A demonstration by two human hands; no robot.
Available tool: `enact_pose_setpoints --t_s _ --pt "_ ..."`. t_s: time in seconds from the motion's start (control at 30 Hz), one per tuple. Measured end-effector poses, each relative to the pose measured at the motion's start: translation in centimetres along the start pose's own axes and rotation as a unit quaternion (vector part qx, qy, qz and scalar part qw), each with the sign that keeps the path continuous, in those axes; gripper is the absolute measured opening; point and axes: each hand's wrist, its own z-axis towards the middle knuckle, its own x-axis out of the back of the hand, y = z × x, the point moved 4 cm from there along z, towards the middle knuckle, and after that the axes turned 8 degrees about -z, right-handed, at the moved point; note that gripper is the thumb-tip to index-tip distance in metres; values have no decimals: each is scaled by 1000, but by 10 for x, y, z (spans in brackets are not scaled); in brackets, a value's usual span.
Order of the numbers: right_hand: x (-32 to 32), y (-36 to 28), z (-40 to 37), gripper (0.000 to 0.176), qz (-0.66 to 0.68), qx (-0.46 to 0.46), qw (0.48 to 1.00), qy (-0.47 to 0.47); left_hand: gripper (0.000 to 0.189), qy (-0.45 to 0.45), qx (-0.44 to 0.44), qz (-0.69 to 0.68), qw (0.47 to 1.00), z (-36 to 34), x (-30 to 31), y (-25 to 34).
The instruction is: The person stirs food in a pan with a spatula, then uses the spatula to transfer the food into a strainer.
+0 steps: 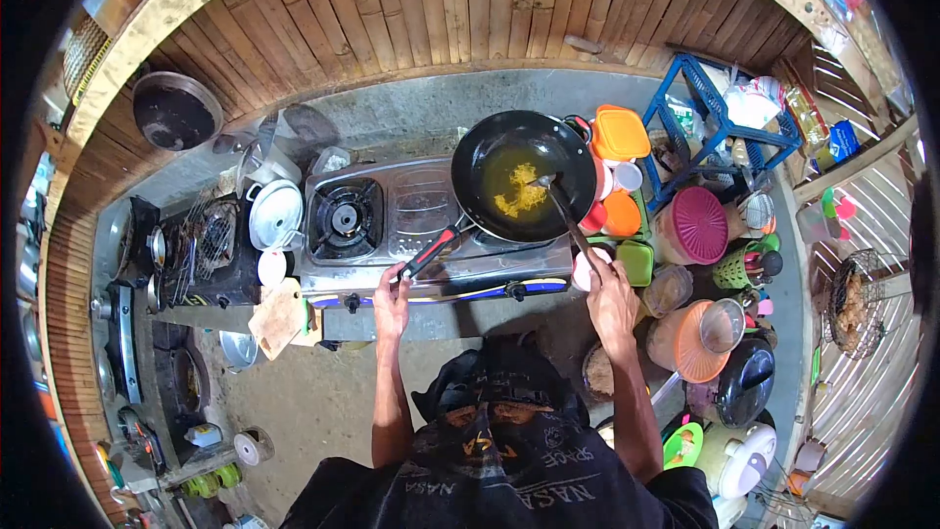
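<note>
A black wok (490, 152) rests over the right burner of the gas stove (392, 279), with yellow food (527, 191) in oil at its middle. My left hand (393, 302) is closed round the end of the wok's red and black handle (431, 251). In my right hand (611, 304) is the long dark handle of a spatula (566, 214), whose metal end touches the food. The left burner (345, 219) has nothing on it.
Lidded containers and a blue rack (700, 83) stand right of the wok. Left of the stove are a silver pot (276, 216), a grill rack (217, 235) and a cutting board (278, 318). Another dark pan (176, 113) hangs at upper left.
</note>
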Motion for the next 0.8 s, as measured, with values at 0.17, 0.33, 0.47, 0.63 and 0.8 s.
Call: enact_pose_setpoints --t_s 0.17,0.33,0.47,0.63,0.8 --pt "23 -1 -19 38 29 -8 999 -34 47 3 -2 23 1000 1 -2 2" --pt "28 2 -25 38 56 -12 997 -51 45 3 -11 25 1000 1 -1 -1" --pt "1 -3 -11 35 27 -9 999 -19 44 -2 -19 5 1000 2 -3 0" --pt "7 -9 -2 34 34 -27 999 6 44 -9 0 35 999 3 0 3" --pt "17 -3 -20 34 31 -25 999 -34 44 -11 12 49 999 -2 -1 7"
